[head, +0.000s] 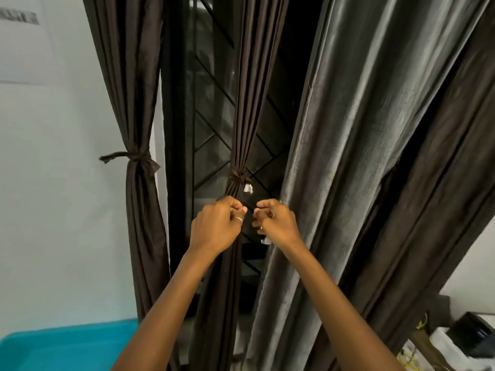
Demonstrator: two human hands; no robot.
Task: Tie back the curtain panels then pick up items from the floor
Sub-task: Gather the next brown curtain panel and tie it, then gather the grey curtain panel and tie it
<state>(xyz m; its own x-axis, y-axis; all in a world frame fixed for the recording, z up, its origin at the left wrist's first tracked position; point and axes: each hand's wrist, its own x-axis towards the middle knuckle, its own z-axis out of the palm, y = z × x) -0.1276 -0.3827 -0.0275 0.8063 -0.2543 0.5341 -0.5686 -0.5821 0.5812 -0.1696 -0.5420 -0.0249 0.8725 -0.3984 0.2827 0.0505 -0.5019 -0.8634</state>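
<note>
While its knot [239,175] sits just above, left hand [217,224] curled against curtain panel [247,103], right hand [277,222] curled beside — grasp unclear

A room in a home is pictured. A dark window with black diagonal metal bars [211,116] is hung with long curtains of dark brown fabric. The left brown panel [139,210] is gathered against the wall by a matching fabric tie [134,156], and the middle brown panel [249,103] is cinched by a knotted tie [239,175]. A grey sheen curtain [361,129] is draped beside them. A plain white painted wall [53,183] is seen at left above a turquoise plastic tub [67,346]. Household clutter, including a black object [476,333] and a yellow cord [407,362], is piled at lower right.
</note>
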